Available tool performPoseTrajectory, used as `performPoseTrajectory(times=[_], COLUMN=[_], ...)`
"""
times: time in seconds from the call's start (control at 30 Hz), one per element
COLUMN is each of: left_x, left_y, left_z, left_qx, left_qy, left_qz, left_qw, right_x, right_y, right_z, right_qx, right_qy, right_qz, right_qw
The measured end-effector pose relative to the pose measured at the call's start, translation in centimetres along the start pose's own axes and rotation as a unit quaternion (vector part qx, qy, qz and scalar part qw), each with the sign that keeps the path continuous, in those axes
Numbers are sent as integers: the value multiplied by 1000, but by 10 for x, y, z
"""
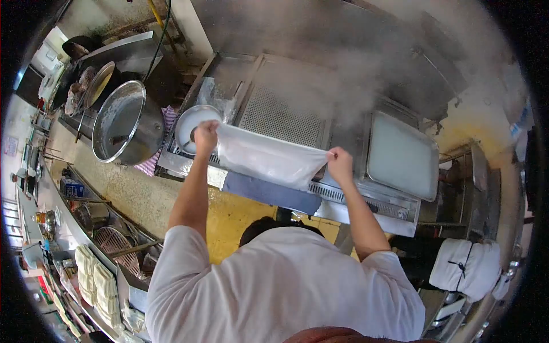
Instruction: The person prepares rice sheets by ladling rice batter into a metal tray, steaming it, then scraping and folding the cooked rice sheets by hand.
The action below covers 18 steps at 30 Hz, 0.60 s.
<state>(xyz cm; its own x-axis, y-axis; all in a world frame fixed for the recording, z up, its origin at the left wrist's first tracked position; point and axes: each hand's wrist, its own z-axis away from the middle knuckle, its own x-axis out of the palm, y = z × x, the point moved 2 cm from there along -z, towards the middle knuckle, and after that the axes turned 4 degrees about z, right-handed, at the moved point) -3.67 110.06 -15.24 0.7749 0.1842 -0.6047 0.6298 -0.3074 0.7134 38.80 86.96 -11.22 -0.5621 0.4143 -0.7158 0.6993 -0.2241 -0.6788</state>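
A wet-looking white cloth [269, 157] hangs stretched between my two hands, in front of a perforated metal plate [280, 117] on the steaming counter. My left hand [207, 136] is closed on its left upper corner. The right upper corner is pinched in my right hand [341, 164]. Just beside my left hand is a round bowl [186, 127] with whitish contents. To the right of my right hand lies a shallow rectangular tray [403, 154] with a pale, smooth surface. The cloth's lower edge overlaps a grey-blue strip [269, 192] along the counter front.
Steam drifts over the back of the counter. At the left stands a large steel pot [143, 128] with a utensil inside, near a purple striped cloth [150, 166]. Folded white cloths [466, 268] are at the right. A shelf with a wire strainer [117, 248] runs along the lower left.
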Motion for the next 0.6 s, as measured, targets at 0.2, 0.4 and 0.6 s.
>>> performPoseTrajectory(times=[0.2, 0.4, 0.6], left_x=[31, 68, 109], left_y=[6, -1, -6], left_z=[-5, -47, -106], left_qx=[-78, -31, -53], left_qy=[46, 65, 30], left_qz=[-53, -51, -58], left_qw=[995, 996, 996], right_x=[37, 53, 63], right_y=[32, 53, 70], right_z=[-32, -90, -151], right_qx=[26, 54, 57], right_qy=[66, 100, 112], right_qz=[51, 127, 185], right_qw=[996, 985, 975])
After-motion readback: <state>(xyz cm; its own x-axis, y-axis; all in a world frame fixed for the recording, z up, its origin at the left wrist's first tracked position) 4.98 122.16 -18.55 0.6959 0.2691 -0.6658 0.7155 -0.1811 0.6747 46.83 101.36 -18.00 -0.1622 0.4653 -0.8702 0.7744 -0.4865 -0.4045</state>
